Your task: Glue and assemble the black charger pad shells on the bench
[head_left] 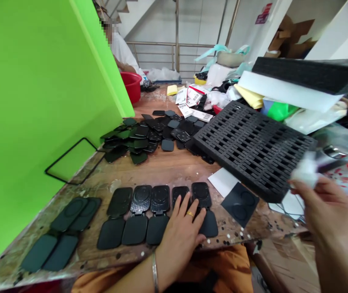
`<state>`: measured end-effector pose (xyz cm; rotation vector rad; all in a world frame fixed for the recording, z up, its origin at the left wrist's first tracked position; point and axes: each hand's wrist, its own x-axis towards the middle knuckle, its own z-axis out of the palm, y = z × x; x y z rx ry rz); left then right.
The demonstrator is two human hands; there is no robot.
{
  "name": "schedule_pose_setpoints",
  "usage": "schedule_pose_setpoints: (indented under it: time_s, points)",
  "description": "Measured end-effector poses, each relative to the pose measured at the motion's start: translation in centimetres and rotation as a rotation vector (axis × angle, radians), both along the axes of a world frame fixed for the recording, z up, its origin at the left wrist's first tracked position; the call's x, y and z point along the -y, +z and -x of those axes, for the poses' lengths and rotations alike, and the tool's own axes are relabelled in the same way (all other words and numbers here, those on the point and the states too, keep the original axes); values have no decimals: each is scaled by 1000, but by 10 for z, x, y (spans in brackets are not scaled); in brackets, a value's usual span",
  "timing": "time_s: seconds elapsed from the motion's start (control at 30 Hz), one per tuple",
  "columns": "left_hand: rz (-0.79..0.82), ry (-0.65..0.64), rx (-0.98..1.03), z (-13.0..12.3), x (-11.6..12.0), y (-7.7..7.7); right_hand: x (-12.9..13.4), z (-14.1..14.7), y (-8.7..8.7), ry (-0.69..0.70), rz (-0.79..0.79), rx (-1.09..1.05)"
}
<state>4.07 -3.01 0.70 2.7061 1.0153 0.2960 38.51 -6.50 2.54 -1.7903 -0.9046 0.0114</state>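
My left hand [183, 228], with a ring and a bracelet, lies with spread fingers over the right part of a row of hinged black devices [134, 234]. Its fingertips touch one round-marked upper plate [180, 192]. My right hand [326, 203], blurred, pinches a white wad [306, 171] beside the right corner of a slotted black foam block [253, 142]. Next to the block lie a dark square sheet with ring shapes [240, 204] and a white sheet [222, 182]. More black hinged devices [61, 232] overlap at the left.
A heap of black plates [149, 134] spreads across the table's middle. A green panel [40, 101] rises at the left, with a black wire frame [67, 156] against it. Boxes, bags and a red-rimmed cup [344, 178] crowd the right. Someone sits behind the panel near a red tub [132, 87].
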Motion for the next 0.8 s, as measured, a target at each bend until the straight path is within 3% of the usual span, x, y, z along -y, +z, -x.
schedule_pose_setpoints:
  time_s: [0.03,0.13,0.23,0.6,0.8]
  points:
    - [7,-6,1,1,-1,-1,-3,20,5,116,104,-187]
    - [15,1,4,1,-1,-4,-15,70,9,436,164,-580]
    - [10,24,10,0,2,-5,-30,98,3,602,230,-731]
    - [42,33,6,-3,3,-3,-73,116,-14,569,239,-353]
    - [57,37,3,-4,4,0,-82,113,-24,585,287,-292]
